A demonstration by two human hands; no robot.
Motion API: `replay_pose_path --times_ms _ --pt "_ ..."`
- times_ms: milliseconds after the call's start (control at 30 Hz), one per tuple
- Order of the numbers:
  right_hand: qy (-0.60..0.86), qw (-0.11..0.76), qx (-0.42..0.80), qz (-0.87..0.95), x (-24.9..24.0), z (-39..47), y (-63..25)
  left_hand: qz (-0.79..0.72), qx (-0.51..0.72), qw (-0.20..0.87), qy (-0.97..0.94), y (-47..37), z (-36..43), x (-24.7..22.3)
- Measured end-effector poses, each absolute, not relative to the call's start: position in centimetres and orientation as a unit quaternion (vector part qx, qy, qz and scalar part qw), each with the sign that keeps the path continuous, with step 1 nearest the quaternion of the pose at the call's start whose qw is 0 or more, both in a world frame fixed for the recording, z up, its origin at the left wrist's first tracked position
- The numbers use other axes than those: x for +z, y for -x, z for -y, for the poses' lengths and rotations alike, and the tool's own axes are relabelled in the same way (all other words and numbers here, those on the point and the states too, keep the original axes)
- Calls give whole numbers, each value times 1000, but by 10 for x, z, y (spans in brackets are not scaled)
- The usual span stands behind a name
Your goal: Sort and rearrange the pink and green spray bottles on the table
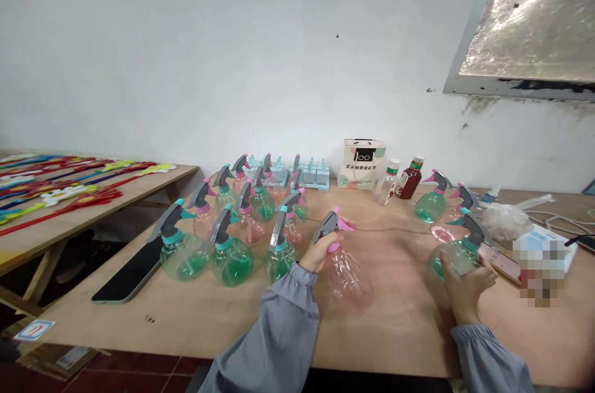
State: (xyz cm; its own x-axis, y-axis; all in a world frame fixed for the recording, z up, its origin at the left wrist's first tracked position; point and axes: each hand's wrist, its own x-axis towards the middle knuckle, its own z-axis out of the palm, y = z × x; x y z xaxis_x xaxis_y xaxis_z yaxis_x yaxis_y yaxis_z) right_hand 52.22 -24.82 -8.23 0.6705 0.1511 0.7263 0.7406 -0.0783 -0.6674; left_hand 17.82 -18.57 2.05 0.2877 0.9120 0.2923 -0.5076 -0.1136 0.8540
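Note:
My left hand (320, 251) is wrapped round the neck of a pink spray bottle (348, 280), just under its grey and pink trigger head. The bottle leans slightly, its base to the right. On the right, my right hand (467, 289) grips the body of a green spray bottle (458, 249) with thumb and fingers on either side. Behind it stand another green spray bottle (430, 206) and a pink-tinted one, partly hidden. Left of my left hand, several pink and green spray bottles (232, 261) stand grouped in rows, with grey trigger heads.
A black phone (127, 272) lies at the left. At the back are light-blue moulds (316, 175), a paper bag (362, 165), a clear bottle (385, 185) and a dark red bottle (409, 181). A plastic bag (506, 221) and cables lie right. Colourful items cover the left table (32, 238).

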Motion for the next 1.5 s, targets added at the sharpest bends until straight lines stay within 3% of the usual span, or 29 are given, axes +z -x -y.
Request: replay_pose_path --times_ms 200,467,833,1133,1300,1500 --pt "700 588 -227 336 -81 248 -512 -205 534 658 -489 -175 187 26" --pt "707 570 -203 367 -83 241 -496 -210 547 614 -529 -170 186 26" --pt "677 568 -128 450 -90 232 -474 -349 611 239 -669 -193 188 16" --pt "652 561 -165 483 -101 225 -453 -425 536 15 -730 -204 178 -56" --pt "637 576 -147 492 -101 225 -441 -527 514 34 -676 -229 129 -48" --pt "645 565 -130 498 -105 225 -442 -603 527 170 -574 -253 53 -9"
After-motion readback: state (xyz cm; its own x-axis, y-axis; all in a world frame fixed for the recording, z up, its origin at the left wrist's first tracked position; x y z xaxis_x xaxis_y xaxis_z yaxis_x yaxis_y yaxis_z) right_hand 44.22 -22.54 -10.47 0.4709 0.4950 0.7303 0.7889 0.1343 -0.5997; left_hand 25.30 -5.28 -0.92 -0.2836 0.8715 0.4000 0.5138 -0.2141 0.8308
